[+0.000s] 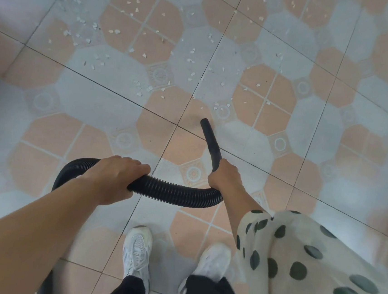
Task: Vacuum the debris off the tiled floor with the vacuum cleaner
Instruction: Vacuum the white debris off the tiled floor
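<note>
Head view, looking down. My right hand (226, 177) is wrapped around the joint where the ribbed black hose (174, 193) meets the rigid black nozzle (210, 141). Gripping there probably gives me the most direct steering of the tip. My left hand (116, 177) is curled over the hose farther back and lifts it into a shallow sag between the two hands, which I judge keeps its weight and drag off the nozzle. Behind the left hand the hose arcs down and passes behind my forearm. The cleaner's body is out of view. The nozzle's long axis runs from my right fist away from me and slightly to the left, sloping down, with its open end low over a pink tile of the tiled floor (248, 138). I cannot tell whether the tip touches the tile. The debris (115, 31), pale chips, is strewn across the tiles ahead, and the nearest pieces lie just beyond the tip. The patch around the tip and back to my white shoes (137, 248) shows only a few dark specks. A spotted sleeve (295, 263) covers my right arm.
</note>
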Demonstrator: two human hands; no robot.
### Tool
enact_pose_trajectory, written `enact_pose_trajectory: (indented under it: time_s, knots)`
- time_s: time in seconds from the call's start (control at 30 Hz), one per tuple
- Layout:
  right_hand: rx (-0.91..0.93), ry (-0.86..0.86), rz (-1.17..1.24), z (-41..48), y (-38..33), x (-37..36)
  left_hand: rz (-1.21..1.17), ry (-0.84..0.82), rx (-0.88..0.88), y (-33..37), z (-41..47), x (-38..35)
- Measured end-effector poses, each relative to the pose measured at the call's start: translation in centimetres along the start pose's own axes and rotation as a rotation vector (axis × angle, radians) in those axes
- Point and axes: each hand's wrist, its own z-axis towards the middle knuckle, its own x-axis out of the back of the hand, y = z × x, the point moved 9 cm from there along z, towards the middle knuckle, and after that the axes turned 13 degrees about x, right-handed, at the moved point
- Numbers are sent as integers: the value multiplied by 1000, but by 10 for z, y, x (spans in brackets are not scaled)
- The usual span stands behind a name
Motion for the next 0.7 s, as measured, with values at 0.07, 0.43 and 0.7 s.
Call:
enact_pose_trajectory:
  time_s: [0.07,0.43,0.7]
  knots:
    - [-16,15,9,6,11,9,-1,6,-4,10,10,2]
    - [-25,-1,51,42,56,62,-52,-1,62,64,53,16]
    - [-108,-32,95,82,117,121,-50,-20,134,128,104,30]
